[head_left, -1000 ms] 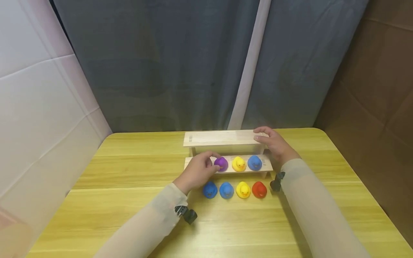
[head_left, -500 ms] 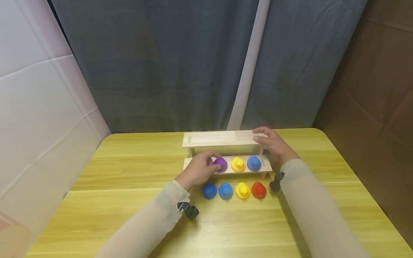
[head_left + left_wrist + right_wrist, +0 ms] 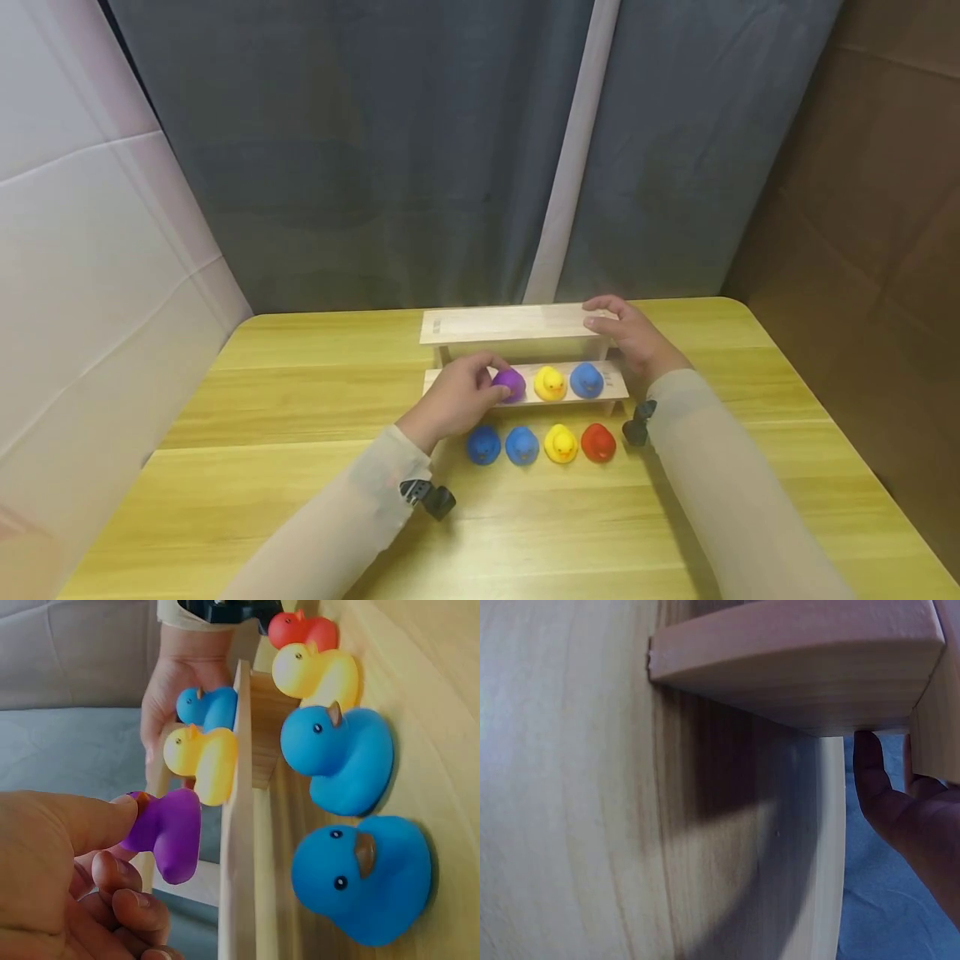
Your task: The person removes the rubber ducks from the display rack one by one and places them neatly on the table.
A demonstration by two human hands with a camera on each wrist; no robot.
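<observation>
My left hand (image 3: 456,398) pinches a purple rubber duck (image 3: 171,831) between thumb and fingers, at the lower wooden step (image 3: 531,402). Whether the duck touches the board is hard to tell. To its right on that step sit a yellow duck (image 3: 551,383) and a blue duck (image 3: 587,380). My right hand (image 3: 636,340) grips the right end of the upper wooden stand (image 3: 502,323), thumb on top. In the right wrist view its fingers (image 3: 871,776) reach around the stand's leg (image 3: 802,671); some are hidden.
On the wooden table (image 3: 300,500), in front of the step, a row holds two blue ducks (image 3: 483,446), a yellow duck (image 3: 561,443) and a red duck (image 3: 598,442). A grey curtain (image 3: 360,167) hangs behind the table.
The view has shifted slightly. My left hand keeps its pinch on the purple duck in the same place, and my right hand stays at the stand's end.
</observation>
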